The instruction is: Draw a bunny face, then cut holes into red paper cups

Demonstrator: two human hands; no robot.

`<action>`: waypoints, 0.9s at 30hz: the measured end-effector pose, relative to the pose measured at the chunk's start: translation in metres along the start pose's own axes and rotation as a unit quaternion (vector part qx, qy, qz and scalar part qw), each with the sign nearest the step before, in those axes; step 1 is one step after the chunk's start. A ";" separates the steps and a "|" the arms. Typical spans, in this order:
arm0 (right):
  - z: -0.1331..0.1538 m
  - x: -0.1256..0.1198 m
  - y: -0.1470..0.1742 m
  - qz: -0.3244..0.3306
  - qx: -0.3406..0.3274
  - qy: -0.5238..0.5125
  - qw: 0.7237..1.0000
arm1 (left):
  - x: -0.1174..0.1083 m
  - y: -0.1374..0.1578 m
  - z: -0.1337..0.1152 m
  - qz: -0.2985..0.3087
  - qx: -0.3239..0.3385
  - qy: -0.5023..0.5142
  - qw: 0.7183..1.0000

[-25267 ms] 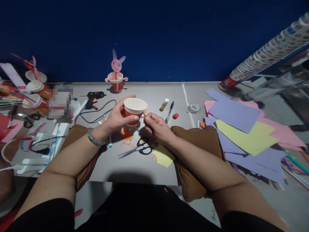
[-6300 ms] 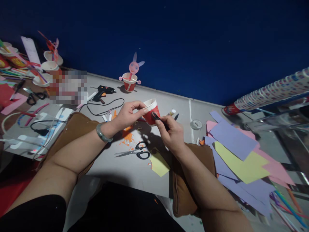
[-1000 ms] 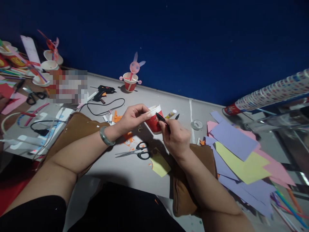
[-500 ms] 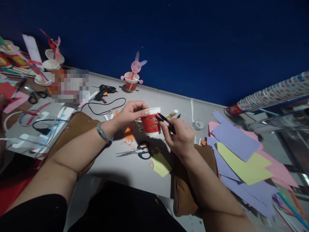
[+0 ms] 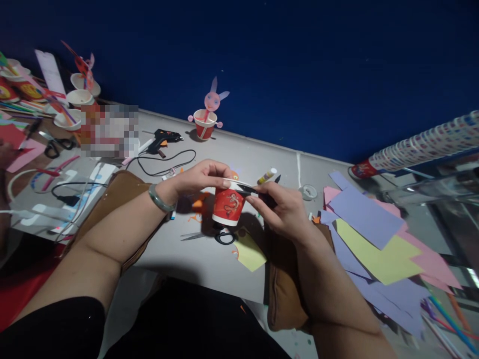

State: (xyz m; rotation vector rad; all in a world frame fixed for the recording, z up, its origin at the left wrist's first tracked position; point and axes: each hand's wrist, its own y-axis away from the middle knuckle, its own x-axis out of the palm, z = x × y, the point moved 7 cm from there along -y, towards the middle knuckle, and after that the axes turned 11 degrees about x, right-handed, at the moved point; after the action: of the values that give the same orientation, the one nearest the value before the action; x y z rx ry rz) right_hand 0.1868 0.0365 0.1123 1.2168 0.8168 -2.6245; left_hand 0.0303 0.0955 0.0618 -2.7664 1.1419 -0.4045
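Observation:
My left hand [image 5: 205,176] is closed on the rim of a red paper cup [image 5: 229,204] printed with a gold dragon. Its white-edged mouth is turned toward my right hand [image 5: 282,203]. Between the fingers of that hand is a slim black craft knife [image 5: 247,189], whose pointed tip lies against the cup just under the rim; the fingers partly hide its body. Beneath the cup, black-handled scissors [image 5: 224,238] rest on the table, partly covered by it. A yellow paper piece [image 5: 250,254] and orange paper scraps lie close by.
Behind stands a cup with a pink rabbit figure [image 5: 212,101]. A black glue gun [image 5: 164,142] with its cord lies to the left. Brown cushions [image 5: 288,284] flank the work area. Coloured paper sheets [image 5: 366,209] and a long stack of cups [image 5: 422,142] are at right.
The cup has tipped, its rim tilting and its base swinging left and down over the scissors. The black knife now lies flatter, close under the rim.

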 end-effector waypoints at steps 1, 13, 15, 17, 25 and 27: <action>0.000 0.000 0.000 0.006 0.004 -0.005 1.000 | 0.000 0.000 0.000 0.005 -0.004 0.004 1.000; 0.006 0.001 0.004 -0.012 -0.012 0.047 0.999 | 0.004 0.002 -0.002 0.032 -0.001 -0.002 0.999; 0.006 0.001 0.004 -0.012 -0.017 0.046 0.999 | 0.006 0.002 -0.003 0.037 -0.001 0.004 0.999; 0.007 0.001 0.004 -0.011 -0.025 0.045 0.999 | 0.007 0.002 -0.003 0.039 -0.005 0.007 0.999; 0.007 0.004 0.004 0.005 -0.044 0.050 0.998 | 0.007 0.003 -0.002 0.059 -0.009 0.000 0.998; 0.008 0.004 0.005 0.004 -0.052 0.058 0.997 | 0.007 0.003 -0.001 0.061 -0.015 0.003 0.998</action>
State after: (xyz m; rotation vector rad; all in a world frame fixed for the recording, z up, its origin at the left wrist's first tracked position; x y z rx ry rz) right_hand 0.1804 0.0283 0.1120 1.3517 0.9525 -2.4906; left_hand 0.0328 0.0883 0.0637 -2.7043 1.3193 -0.3853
